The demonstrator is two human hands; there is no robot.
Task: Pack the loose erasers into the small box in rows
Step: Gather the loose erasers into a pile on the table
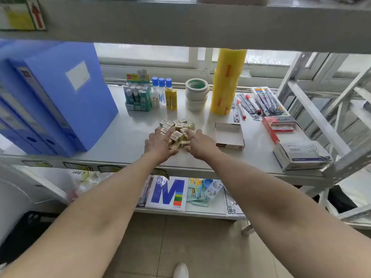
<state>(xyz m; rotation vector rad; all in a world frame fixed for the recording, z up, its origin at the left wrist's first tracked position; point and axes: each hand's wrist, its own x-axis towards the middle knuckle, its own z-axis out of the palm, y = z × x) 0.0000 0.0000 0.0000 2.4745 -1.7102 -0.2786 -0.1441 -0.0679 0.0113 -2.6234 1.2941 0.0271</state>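
A heap of several small beige wrapped erasers [177, 129] lies in the middle of the white shelf. My left hand [160, 145] rests on the heap's left side with fingers spread over the erasers. My right hand [200, 144] touches the heap's right side, fingers curled among the erasers. I cannot tell whether either hand grips one. The small open cardboard box [228, 135] sits just right of my right hand; its inside looks bare.
Blue file boxes [60, 93] stand at left. Behind the heap are glue sticks [138, 95], glue bottles [162, 93], stacked tape rolls [196, 93] and a yellow film roll [226, 81]. Pens [259, 103], a red box [279, 125] and a white carton [301, 155] lie at right.
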